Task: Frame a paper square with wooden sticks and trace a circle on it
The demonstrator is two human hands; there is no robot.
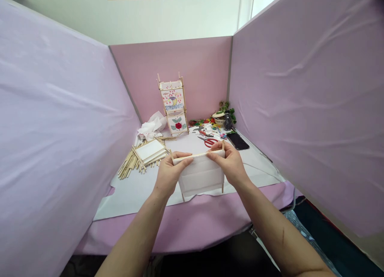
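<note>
Between my two hands a small wooden stick frame covered with white paper (202,176) stands upright near the table's front. My left hand (171,169) pinches its upper left corner, thumb on the near side. At the upper right, my right hand (228,161) grips the top edge the same way. Both thumbs press on the paper along the top bar. Two stick ends show at the bottom of the frame. The fingers behind the paper are partly hidden.
Wooden sticks (127,167) and a stack of white panels (151,151) lie left. Behind stands a decorated stick lantern (172,101) beside crumpled white paper (153,125). Red-handled scissors (211,142), a black phone (238,141) and a potted plant (220,117) sit right. Fabric walls (171,61) enclose the table.
</note>
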